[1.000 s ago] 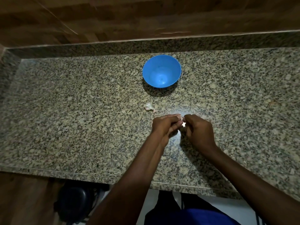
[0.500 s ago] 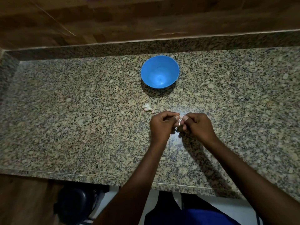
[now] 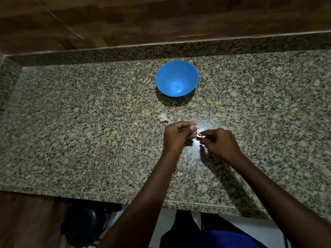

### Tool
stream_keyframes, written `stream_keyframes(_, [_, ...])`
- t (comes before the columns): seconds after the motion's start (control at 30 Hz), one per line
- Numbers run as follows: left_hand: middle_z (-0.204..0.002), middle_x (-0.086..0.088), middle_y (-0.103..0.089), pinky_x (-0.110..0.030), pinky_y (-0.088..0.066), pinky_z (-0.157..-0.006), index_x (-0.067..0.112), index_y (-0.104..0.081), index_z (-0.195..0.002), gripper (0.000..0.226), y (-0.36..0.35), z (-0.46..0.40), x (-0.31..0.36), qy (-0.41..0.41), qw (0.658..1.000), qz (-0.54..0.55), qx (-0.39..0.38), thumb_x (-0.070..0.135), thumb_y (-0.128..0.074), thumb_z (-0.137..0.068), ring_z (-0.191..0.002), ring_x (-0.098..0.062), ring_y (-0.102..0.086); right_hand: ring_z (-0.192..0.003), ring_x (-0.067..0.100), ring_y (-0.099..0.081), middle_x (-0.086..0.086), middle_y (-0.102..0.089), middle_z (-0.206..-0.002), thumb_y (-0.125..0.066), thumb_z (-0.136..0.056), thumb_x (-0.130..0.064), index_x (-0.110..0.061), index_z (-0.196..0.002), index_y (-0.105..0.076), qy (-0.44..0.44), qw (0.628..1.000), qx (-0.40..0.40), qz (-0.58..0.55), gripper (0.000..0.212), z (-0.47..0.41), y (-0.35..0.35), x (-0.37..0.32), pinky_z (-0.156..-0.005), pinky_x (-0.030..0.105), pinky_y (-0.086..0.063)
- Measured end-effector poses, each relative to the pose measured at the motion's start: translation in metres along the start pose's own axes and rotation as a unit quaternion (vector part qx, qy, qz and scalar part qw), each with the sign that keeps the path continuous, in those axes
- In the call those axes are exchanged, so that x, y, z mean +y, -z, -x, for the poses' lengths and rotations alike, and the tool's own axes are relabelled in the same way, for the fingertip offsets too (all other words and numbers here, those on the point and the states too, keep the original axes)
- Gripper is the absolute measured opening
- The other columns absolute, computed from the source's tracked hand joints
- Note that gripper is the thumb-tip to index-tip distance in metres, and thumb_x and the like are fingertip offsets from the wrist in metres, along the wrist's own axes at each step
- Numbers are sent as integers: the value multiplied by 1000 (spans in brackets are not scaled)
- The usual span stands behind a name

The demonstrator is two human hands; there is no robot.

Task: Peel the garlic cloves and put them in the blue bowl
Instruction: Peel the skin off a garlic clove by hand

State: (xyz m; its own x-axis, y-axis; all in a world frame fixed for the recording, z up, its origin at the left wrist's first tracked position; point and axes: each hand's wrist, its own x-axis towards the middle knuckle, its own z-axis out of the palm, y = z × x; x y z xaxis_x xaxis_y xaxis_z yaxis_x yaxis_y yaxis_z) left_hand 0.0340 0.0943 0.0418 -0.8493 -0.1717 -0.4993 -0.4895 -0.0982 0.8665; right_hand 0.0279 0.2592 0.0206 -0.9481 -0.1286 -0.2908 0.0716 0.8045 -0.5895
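While two hands (image 3: 200, 138) pinch one clove (image 3: 199, 135), one bowl (image 3: 177, 80)

Garlic clove (image 3: 199, 135) mostly hidden between fingers (image 3: 192, 127).

A speckled granite counter (image 3: 89, 133) carries the blue bowl (image 3: 162, 81) near its back and a garlic piece (image 3: 163, 118) just before it.

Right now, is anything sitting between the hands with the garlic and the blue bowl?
Nothing blocks the way. The left hand and right hand pinch the garlic clove; the counter up to the blue bowl looks bare. A scrap of garlic skin lies off to the left.
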Motion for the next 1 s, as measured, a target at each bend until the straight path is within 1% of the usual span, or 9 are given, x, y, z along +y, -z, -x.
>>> stream_keyframes(0.07, [-84,-14,-77,-52,-59,-81,5,-77,-97,10,0,-1,0,-2,1000,-12,-6,4,-72,-89,-74,-21,-73,-80,15,-73,-1,-78,-88,-73,-87,-28,-28,-110,-78,13,999,26,-41,24,0,2,-2,-64,20,-48])
stream_keyframes(0.13, [-82,-16,-76,-51,-60,-78,3,-76,-98,10,0,-1,-1,-9,1000,-27,-14,6,-73,-88,-74,-24,-73,-73,10,-74,-5,-78,-81,-72,-88,-27,-24,-101,-81,13,990,51,-129,15,0,3,-3,-70,33,-59])
stream_keyframes(0.27, [-79,-17,-76,-53,-60,-76,6,-77,-92,5,-1,-2,0,-15,998,-46,-28,8,-75,-88,-72,-26,-72,-66,17,-74,-5,-76,-72,-76,-84,-28,-20,-87,-80,-20,961,89,-263,9,-1,2,-3,-66,47,-62])
stream_keyframes(0.4, [-79,-17,-76,-59,-60,-77,8,-77,-90,3,-2,-5,0,-21,997,-62,-42,9,-76,-87,-73,-29,-74,-55,20,-68,10,-73,-66,-75,-88,-10,-3,-84,-74,-42,926,52,-371,8,1,7,-6,-59,33,-56])
stream_keyframes(0.5, [-76,-18,-75,-60,-59,-75,8,-77,-88,4,-2,-5,-1,-27,995,-79,-45,11,-76,-88,-71,-30,-73,-58,22,-65,21,-71,-72,-75,-88,-9,0,-84,-72,-75,893,28,-442,10,1,8,-8,-61,32,-58])
stream_keyframes(0.73, [-78,-21,-74,-56,-60,-77,9,-75,-84,7,-3,-5,-10,-1,996,-85,-38,6,-72,-90,-69,-26,-70,-55,16,-65,13,-70,-72,-73,-87,-6,6,-95,-70,-216,790,-17,-574,15,-3,9,-9,-63,28,-57])
stream_keyframes(0.87, [-78,-14,-72,-46,-60,-66,12,-76,-92,14,-2,-4,-14,-35,993,-107,-29,0,-70,-87,-64,-23,-65,-52,20,-62,14,-69,-66,-72,-89,-6,6,-87,-71,-208,816,-11,-539,12,0,8,-5,-58,37,-61])
stream_keyframes(0.93, [-80,-14,-74,-50,-60,-67,17,-78,-96,15,-4,-4,-11,-47,992,-108,-34,7,-69,-90,-66,-23,-66,-53,24,-60,17,-67,-65,-71,-90,-4,10,-87,-70,-189,839,4,-509,14,-1,5,-3,-64,47,-60])
stream_keyframes(1.0, [-78,-16,-74,-54,-59,-66,17,-79,-97,13,-8,-3,-9,-55,992,-104,-45,10,-69,-91,-66,-24,-66,-52,23,-60,16,-67,-64,-71,-89,-3,11,-87,-70,-173,861,14,-479,14,-2,4,-3,-68,49,-59])
